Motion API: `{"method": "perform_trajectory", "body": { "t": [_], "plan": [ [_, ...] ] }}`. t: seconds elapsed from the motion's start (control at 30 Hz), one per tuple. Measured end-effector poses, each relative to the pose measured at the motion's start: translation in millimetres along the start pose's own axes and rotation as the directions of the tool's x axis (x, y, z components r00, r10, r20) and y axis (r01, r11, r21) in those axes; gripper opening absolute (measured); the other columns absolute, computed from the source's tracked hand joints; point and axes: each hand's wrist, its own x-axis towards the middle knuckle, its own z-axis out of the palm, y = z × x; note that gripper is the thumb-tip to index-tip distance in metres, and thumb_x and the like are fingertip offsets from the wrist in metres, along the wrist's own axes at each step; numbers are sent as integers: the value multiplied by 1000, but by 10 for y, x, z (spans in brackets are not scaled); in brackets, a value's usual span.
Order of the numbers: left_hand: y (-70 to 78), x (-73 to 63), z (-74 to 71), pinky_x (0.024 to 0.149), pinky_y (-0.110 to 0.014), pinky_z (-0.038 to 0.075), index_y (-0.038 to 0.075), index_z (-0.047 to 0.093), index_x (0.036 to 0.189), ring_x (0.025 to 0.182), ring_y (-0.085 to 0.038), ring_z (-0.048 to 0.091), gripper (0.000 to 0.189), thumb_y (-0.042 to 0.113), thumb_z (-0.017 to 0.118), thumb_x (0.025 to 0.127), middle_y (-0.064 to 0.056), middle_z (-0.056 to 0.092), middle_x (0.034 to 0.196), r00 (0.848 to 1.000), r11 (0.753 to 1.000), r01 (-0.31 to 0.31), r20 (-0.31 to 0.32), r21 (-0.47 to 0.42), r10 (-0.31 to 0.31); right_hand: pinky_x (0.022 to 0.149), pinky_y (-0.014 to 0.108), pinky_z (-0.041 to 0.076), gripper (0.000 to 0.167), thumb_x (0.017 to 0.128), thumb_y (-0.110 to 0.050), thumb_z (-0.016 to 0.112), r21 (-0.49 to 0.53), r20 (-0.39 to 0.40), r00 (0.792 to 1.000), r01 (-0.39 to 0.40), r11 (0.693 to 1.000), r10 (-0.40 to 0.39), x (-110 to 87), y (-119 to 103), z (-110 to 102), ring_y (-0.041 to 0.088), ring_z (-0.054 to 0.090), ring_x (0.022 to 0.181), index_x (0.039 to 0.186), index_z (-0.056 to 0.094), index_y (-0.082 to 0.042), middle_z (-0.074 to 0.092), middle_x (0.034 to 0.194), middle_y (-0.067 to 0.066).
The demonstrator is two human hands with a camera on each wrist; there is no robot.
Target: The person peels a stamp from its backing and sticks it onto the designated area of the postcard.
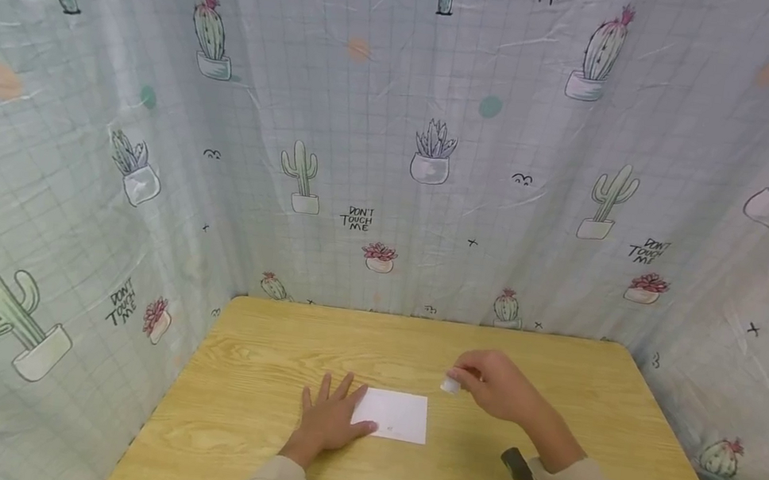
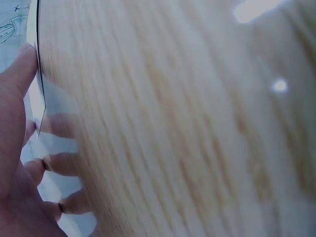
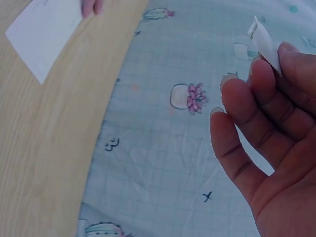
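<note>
1 white scrap (image 3: 266, 47) in right fingers (image 3: 242, 96)

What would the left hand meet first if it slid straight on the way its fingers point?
Probably the curtain beyond the table; nothing else shows on the tabletop ahead of the left hand, though the depth at the far edge is hard to judge.
</note>
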Motion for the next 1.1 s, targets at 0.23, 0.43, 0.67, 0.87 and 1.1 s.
{"method": "perform_trajectory", "body": {
  "t": [0.23, 0.43, 0.67, 0.87, 1.1],
  "plan": [
    [-21, 4, 5, 116, -87, 7, 26, 43, 160, 158, -55, 15, 84, 76, 54, 93, -11, 27, 173, 1000, 1000, -8, 4, 4, 8, 60, 21, 47, 19, 103, -16, 65, 1, 3, 1000, 1, 1000, -1, 13, -135, -71, -2, 46, 63, 85, 71, -16, 60, 73, -9],
    [-1, -25, -55, 116, -87, 9, 27, 43, 160, 159, -53, 17, 80, 73, 54, 95, -11, 28, 173, 1000, 1000, -3, 15, -11, 3, 60, 20, 46, 19, 102, -15, 66, 4, 1, 1000, -8, 1000, 8, 12, -185, -57, -1, 45, 64, 85, 72, -15, 60, 73, -10],
    [100, -80, -234, 117, -86, 11, 27, 40, 161, 159, -52, 18, 81, 73, 52, 96, -11, 30, 173, 999, 998, -45, 20, -37, 46, 61, 20, 46, 19, 103, -15, 65, 6, 12, 1000, -19, 1000, 19, 8, -183, 2, -1, 46, 66, 86, 72, -13, 63, 75, -6],
    [217, -109, -453, 117, -84, 10, 23, 39, 162, 159, -52, 19, 82, 70, 56, 97, -11, 31, 172, 993, 977, -114, 1, -181, 116, 63, 21, 47, 18, 103, -14, 64, -3, 24, 999, -27, 1000, 27, 14, -188, 34, -1, 46, 66, 88, 73, -13, 66, 77, -5],
    [419, -130, -587, 121, -80, 10, 21, 37, 163, 159, -51, 20, 81, 65, 58, 99, -13, 33, 171, 980, 916, -191, -16, -353, 198, 61, 20, 46, 19, 103, -16, 65, -18, 30, 999, -24, 1000, 24, 27, -179, 75, -1, 45, 64, 85, 72, -14, 60, 73, -10]
  ]
}}
